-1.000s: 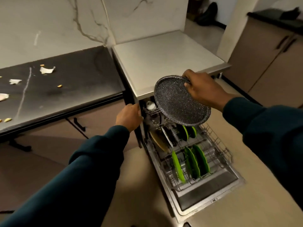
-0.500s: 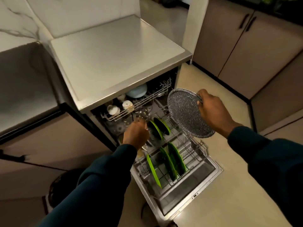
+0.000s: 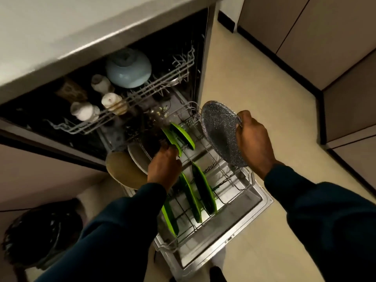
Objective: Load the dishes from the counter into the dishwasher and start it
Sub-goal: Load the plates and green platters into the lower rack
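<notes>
Right hand grip closed around the right rim of the speckled grey plate, plate tilted on edge, held in the air above the right side of the lower rack, not in a slot. Left hand is down in the lower rack, to the left of the right grip; fingers curled at a green plate, contact likely but whether it pinches the rim I cannot tell. A second green plate stands just beside it. Below the left grip three more green plates stand on edge in the tines. Left of the left grip, a tan plate and a white plate lean together. Beyond both grips, the upper rack holds a pale blue bowl upside down and white cups. Dishwasher door open flat, counter above.
</notes>
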